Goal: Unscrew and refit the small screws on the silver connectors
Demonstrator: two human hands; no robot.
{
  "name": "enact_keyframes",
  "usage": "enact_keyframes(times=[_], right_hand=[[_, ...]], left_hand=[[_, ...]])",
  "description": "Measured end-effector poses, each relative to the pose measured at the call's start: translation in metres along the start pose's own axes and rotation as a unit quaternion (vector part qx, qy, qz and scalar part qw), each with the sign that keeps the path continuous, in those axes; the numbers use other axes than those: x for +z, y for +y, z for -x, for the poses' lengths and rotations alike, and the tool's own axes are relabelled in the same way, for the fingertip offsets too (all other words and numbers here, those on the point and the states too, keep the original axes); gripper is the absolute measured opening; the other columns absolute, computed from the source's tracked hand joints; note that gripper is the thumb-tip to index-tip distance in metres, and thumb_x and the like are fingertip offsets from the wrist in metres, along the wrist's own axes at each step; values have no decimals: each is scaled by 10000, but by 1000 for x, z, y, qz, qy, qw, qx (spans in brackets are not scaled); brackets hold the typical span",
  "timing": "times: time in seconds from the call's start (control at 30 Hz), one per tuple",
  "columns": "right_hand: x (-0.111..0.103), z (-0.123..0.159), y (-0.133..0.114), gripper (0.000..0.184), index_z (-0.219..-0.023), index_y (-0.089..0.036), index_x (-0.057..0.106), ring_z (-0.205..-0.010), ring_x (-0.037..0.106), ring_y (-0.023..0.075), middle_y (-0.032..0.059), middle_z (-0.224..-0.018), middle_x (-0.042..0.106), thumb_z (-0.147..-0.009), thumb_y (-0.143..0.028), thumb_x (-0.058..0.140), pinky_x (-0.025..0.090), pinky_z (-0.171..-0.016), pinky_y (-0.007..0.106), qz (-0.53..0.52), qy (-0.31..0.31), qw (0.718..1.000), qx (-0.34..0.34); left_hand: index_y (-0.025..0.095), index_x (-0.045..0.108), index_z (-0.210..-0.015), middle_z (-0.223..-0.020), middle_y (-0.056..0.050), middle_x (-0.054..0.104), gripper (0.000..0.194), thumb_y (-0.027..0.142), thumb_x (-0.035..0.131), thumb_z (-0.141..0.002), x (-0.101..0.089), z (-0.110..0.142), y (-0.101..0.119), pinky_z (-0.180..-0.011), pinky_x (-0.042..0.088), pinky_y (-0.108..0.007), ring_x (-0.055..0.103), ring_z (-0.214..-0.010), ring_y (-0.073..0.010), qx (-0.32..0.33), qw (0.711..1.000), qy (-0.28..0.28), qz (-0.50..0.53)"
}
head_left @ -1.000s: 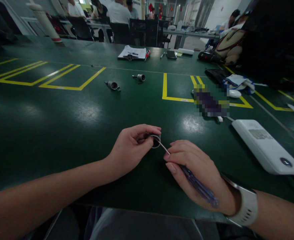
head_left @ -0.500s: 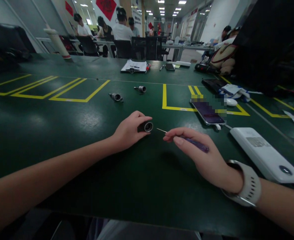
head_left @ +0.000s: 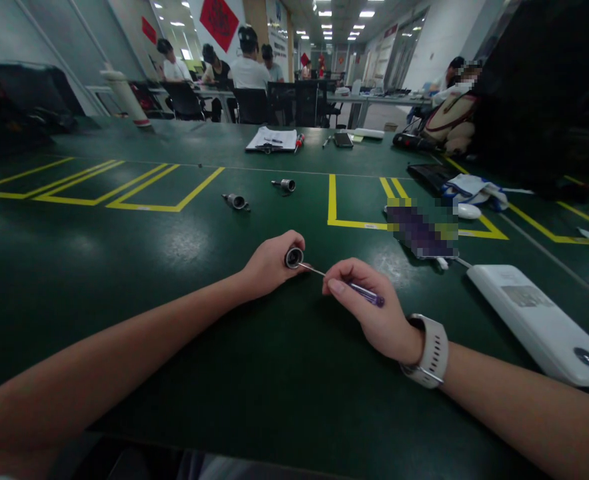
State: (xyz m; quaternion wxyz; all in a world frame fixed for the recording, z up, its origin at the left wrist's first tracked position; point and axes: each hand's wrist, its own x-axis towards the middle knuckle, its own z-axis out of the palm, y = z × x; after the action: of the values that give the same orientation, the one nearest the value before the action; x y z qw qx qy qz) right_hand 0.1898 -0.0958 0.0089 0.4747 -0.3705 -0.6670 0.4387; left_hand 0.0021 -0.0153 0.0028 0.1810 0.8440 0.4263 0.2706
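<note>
On the green tabletop (head_left: 254, 347), two hands work one metal cup.
Left fingers (head_left: 274, 264) curl around the cup (head_left: 294, 257); right fingers (head_left: 357, 288) pinch one purple screwdriver (head_left: 367, 294), tip at its mouth; two similar parts (head_left: 237, 202) lie far left.

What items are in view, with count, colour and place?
metal cup: 1, grey, in left hand
screwdriver: 1, purple handle, in right hand, tip by the cup's mouth
loose metal parts: 2, grey, beyond the hands
table: 1, green, foreground
tape: several strips, yellow, on table
power bank: 1, white, right
phone: 1, dark, partly blurred, near power bank
cloth: 1, white and blue, right
clipboard: 1, white paper, far side
chairs: several, black, background
people: several, background
smaller items: too unclear to count
watch: 1, pale strap, right wrist
hands: 2, bare, centre
</note>
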Motion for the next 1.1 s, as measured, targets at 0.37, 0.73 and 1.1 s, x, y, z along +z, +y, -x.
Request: enact_keyframes(times=[0.37,0.73,1.1], right_hand=[[5,0,-5,137,-880,-176,595,-797,556,154,31,-838,591,-891,-214,463,435,-726,303,116,-10,993,-30],[-2,-7,6,179,-780,-180,643,-772,586,167,25,-774,632,-858,-247,496,445,-734,330,-79,14,994,78],[1,0,-2,178,-777,-174,649,-764,570,164,26,-775,628,-855,-234,501,425,-715,323,-1,32,998,45]], left_hand=[[165,482,-705,-673,14,515,87,135,533,-769,1,2,-3,-582,360,-245,485,-626,-127,83,991,-20,-99],[153,509,-719,-687,-5,534,80,74,499,-731,-1,4,-1,-620,364,-270,484,-632,-138,140,977,-44,-152],[152,511,-729,-691,-6,536,71,83,520,-721,1,6,1,-631,373,-267,491,-650,-141,153,975,-29,-159]])
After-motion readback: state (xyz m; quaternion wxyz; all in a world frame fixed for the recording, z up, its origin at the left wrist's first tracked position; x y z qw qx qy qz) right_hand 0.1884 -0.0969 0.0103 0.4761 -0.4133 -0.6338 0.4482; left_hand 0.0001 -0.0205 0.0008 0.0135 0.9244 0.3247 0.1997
